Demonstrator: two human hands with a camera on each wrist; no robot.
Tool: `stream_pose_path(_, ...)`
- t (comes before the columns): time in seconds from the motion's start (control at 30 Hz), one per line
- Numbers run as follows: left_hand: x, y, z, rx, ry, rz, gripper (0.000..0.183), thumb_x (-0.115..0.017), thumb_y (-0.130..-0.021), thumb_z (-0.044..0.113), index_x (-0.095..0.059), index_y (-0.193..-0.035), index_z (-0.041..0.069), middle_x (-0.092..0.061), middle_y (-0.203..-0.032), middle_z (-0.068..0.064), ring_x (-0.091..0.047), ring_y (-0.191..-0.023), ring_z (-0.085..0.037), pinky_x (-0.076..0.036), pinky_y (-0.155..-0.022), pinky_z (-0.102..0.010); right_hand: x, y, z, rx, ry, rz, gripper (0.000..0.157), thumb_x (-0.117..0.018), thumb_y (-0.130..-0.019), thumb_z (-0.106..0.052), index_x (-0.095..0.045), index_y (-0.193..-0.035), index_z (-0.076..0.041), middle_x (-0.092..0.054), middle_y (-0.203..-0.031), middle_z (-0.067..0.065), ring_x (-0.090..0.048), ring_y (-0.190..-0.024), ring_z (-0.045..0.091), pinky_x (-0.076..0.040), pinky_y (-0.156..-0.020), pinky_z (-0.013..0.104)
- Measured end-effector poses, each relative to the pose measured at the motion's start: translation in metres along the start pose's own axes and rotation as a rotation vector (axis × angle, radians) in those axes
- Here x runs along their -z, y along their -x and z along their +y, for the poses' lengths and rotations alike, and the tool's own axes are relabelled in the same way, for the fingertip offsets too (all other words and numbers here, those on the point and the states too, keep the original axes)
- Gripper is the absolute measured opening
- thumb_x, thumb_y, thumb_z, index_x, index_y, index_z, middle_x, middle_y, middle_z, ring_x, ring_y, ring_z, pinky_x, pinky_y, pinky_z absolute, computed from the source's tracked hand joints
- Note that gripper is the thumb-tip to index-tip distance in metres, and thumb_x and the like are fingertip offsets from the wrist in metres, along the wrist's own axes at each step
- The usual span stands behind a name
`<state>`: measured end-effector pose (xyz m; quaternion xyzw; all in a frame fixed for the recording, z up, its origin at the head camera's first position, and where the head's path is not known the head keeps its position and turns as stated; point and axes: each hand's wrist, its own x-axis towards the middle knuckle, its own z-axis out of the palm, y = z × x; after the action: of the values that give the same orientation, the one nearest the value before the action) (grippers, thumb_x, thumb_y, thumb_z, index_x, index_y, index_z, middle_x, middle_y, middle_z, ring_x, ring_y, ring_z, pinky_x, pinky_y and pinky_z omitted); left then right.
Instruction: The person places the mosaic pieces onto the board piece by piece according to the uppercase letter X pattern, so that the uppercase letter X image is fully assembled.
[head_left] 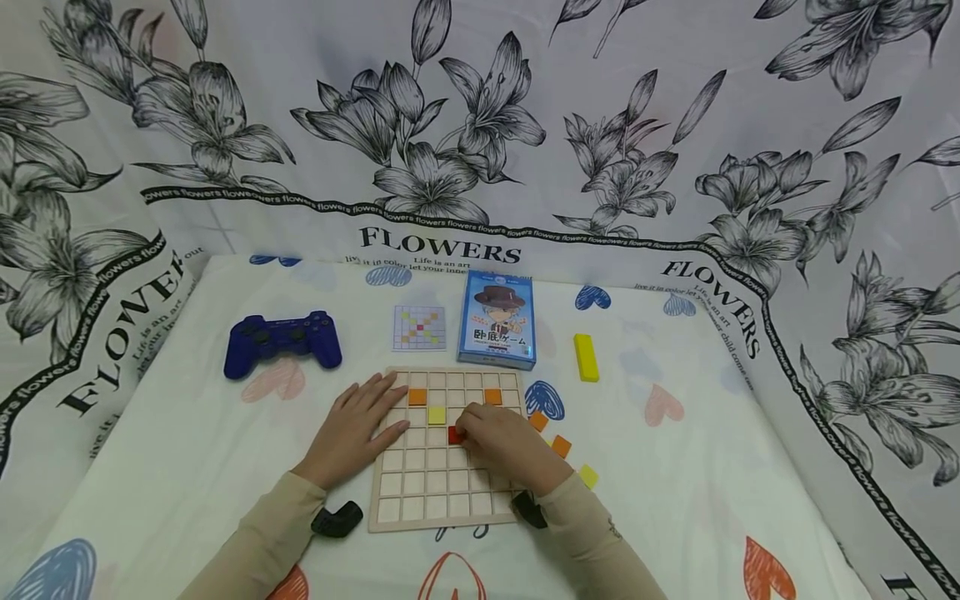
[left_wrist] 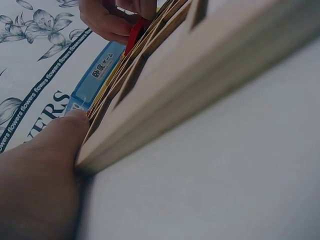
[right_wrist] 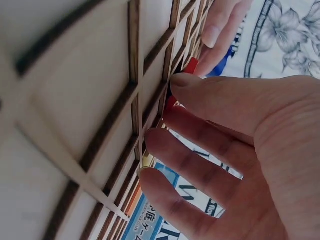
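A wooden grid board point(head_left: 415, 483) lies on the cloth, divided into small square cells. My left hand point(head_left: 352, 429) rests on its left edge with the fingers spread. Near the middle of the grid, my right hand point(head_left: 512, 443) pinches a red square tile point(head_left: 453, 435) between thumb and index finger. In the right wrist view the red tile point(right_wrist: 192, 66) stands tilted against the cell walls, partly covered by the thumb. Set in upper cells are an orange tile point(head_left: 417, 397), another orange tile point(head_left: 492, 397) and a yellow tile point(head_left: 437, 415).
Loose orange tiles point(head_left: 561, 447) and a yellow tile point(head_left: 588, 476) lie right of the board. Behind it are a pattern card point(head_left: 419, 328) and a blue game box point(head_left: 497, 321). A yellow bar point(head_left: 587, 358) lies at right, a blue game controller point(head_left: 283, 342) at left.
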<state>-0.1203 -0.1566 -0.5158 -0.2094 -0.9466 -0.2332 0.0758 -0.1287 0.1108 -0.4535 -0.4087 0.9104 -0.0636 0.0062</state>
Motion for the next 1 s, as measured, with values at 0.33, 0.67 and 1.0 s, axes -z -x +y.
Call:
stream_pose_path(0.33,0.000,-0.001,0.001,0.003,-0.003,-0.006,0.061,-0.050,-0.095,0.052,-0.041,-0.146,0.021,-0.031,-0.156,-0.006,-0.025,-0.144,-0.030,-0.015,-0.116,-0.051,-0.002,0.000,-0.001,-0.018,0.015,-0.023,0.021,-0.062,-0.095,-0.023,-0.063,-0.115,-0.016,-0.063,-0.105,-0.005,-0.060,-0.089,0.007,-0.052,-0.085,0.018)
stream_pose_path(0.67,0.000,-0.001,0.001,-0.013,-0.003,0.023,0.059,-0.053,-0.095,0.049,-0.044,-0.145,0.019,-0.033,-0.154,-0.007,-0.028,-0.142,-0.031,-0.018,-0.115,-0.052,-0.002,0.002,0.001,0.001,0.003,-0.003,0.020,-0.059,-0.096,-0.025,-0.064,-0.114,-0.017,-0.061,-0.107,-0.004,-0.059,-0.088,0.008,-0.053,-0.083,0.020)
stream_pose_path(1.0,0.000,-0.002,0.001,0.004,-0.007,-0.005,0.060,-0.050,-0.095,0.052,-0.042,-0.146,0.022,-0.031,-0.156,-0.005,-0.025,-0.144,-0.029,-0.016,-0.116,-0.051,0.026,0.064,0.027,-0.278,-0.016,-0.009,0.012,-0.068,-0.089,-0.020,-0.066,-0.098,-0.013,-0.061,-0.095,-0.003,-0.055,-0.078,0.008,-0.054,-0.072,0.023)
